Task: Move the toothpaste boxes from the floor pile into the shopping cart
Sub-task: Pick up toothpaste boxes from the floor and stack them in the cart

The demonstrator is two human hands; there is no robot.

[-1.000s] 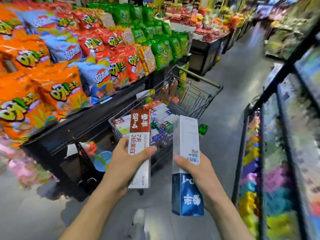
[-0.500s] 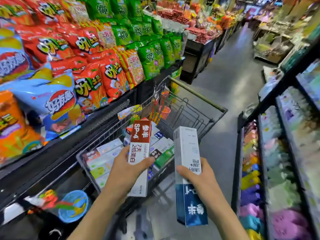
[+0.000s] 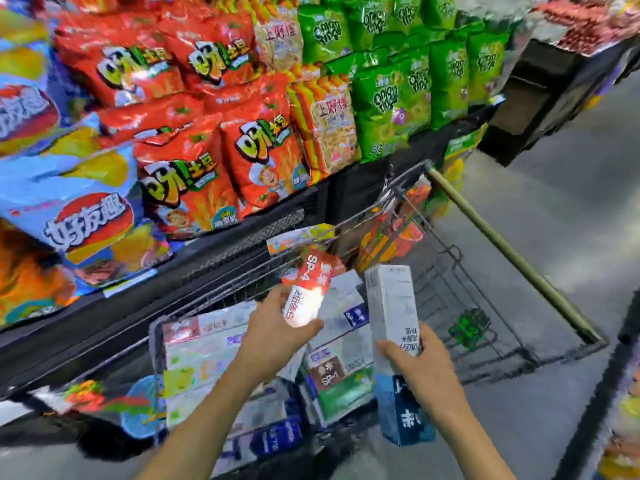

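Both hands are over the shopping cart (image 3: 512,258). Left hand (image 3: 277,336) is gripping the red-and-white toothpaste box (image 3: 306,289), tilting it toward the cart's stacked boxes. Right hand (image 3: 420,372) is clamping the blue-and-white box (image 3: 391,323) upright, probably queued next.

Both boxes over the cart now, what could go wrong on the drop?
1. The red-and-white box in the left hand is tilted and motion-blurred; it may tumble off the boxes already stacked in the cart.
2. The blue-and-white box in the right hand hangs with its lower end outside the cart's near edge, so an early release could land it on the floor.
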